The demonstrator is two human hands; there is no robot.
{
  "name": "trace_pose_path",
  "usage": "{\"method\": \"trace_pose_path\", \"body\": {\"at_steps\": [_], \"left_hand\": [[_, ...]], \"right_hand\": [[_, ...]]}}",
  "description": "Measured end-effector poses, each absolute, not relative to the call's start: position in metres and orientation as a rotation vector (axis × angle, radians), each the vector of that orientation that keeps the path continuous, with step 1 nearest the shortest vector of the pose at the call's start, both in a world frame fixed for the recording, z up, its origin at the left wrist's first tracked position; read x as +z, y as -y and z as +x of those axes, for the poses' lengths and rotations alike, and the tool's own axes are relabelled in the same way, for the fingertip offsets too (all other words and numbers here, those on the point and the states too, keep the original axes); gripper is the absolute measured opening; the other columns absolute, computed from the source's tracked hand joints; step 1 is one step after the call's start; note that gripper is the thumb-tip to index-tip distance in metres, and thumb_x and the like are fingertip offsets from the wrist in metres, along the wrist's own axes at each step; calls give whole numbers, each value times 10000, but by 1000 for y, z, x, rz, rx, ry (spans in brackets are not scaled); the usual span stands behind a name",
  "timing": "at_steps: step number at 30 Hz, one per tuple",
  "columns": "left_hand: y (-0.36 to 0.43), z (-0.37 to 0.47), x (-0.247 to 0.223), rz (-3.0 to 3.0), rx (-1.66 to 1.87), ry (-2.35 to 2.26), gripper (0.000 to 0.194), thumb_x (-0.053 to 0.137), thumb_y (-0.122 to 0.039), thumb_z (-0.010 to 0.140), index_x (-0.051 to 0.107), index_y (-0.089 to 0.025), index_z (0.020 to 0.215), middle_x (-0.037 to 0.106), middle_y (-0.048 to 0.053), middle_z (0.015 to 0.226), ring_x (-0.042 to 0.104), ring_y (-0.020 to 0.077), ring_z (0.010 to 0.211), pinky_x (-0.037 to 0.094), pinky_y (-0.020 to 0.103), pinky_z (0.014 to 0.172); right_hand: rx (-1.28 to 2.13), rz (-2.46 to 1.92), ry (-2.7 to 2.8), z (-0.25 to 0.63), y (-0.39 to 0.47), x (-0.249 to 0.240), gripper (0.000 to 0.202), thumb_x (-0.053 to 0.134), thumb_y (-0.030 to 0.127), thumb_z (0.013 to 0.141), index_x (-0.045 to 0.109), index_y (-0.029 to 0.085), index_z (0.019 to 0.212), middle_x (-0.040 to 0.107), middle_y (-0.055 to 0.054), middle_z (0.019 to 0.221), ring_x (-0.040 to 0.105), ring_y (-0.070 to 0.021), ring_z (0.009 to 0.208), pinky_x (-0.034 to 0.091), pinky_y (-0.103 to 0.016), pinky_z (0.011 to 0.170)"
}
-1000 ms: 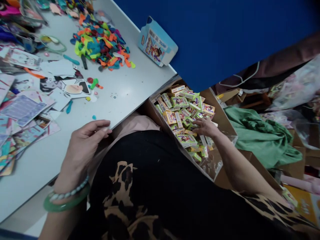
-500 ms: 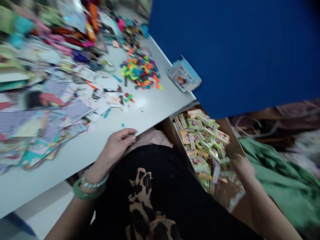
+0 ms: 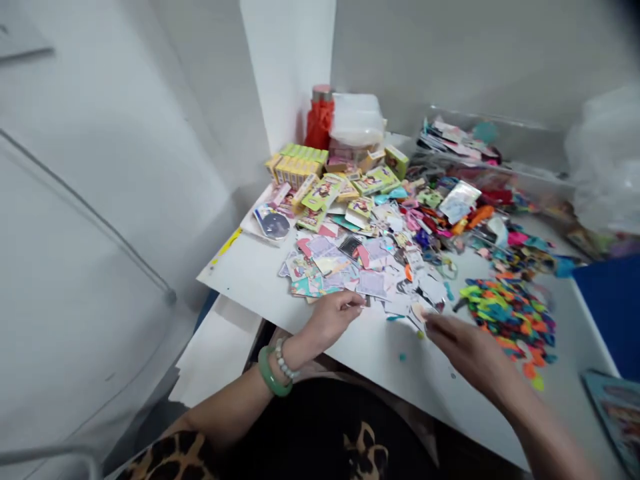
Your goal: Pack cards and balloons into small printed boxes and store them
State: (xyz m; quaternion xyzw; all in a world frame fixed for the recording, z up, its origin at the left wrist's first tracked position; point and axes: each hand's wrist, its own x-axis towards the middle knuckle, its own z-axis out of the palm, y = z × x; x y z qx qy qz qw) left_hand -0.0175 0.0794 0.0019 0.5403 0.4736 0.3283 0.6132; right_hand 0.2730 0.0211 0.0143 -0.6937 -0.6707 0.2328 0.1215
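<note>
My left hand [image 3: 333, 321], with a green bangle and a beaded bracelet at the wrist, is at the near edge of a pile of printed cards [image 3: 330, 257]. Its thumb and forefinger are drawn together; whether anything small is between them is hidden. To the right, my right hand [image 3: 467, 350] hovers over the table, slightly blurred, its fingers stretched toward a peach-coloured paper piece [image 3: 419, 311]. I see nothing held in it. Beside it lies a heap of small bright coloured pieces [image 3: 510, 313].
Green-and-yellow small boxes [image 3: 300, 163] stand in rows at the back left, near a red bottle [image 3: 320, 117] and a clear plastic container [image 3: 356, 119]. A clear bin [image 3: 465, 143] of cutouts stands behind. A blue panel [image 3: 613, 307] borders the white table [image 3: 235, 280] on the right.
The view has swung left and up, from the carton of small boxes to the tabletop. My right hand has left the carton and is now over the table.
</note>
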Motion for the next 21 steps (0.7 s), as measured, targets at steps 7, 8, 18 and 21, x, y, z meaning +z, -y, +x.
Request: {"method": "trace_pose_path", "body": {"at_steps": [7,8,18,21], "left_hand": [[-88,-54,5,1035,925,-1273,171,718,-347,725,732,-210,827,593,-14,673,510,168,674,398,312,657],[-87,-56,5,1018,913,-1285,177,723,-349,717,730,-209,825,584,-16,663,500,166,666,386,312,649],[-87,-68,5,931,906,-1310,204,754,-355,750,755,-200,883,676,13,780,577,173,755,464,312,720],[-91,-63,4,895,1017,-1297,339,796,-420,776,756,-208,1038,745,63,1034,642,207,914,516,340,825]], "right_hand": [[6,-1538,2409,105,-257,43,740,500,106,868,448,181,1602,445,-183,1656,368,-404,1540,380,-616,1189],[-45,-1470,2499,89,-274,45,744,498,84,873,437,195,1607,392,-165,1695,288,-400,1584,294,-652,1233],[365,-1716,2085,132,-301,63,451,575,336,952,595,166,1369,722,-154,1211,649,-361,1157,506,-586,1011],[863,-1581,1669,154,-225,63,571,694,412,854,568,203,1370,729,-105,1162,686,-291,1006,585,-482,875]]}}
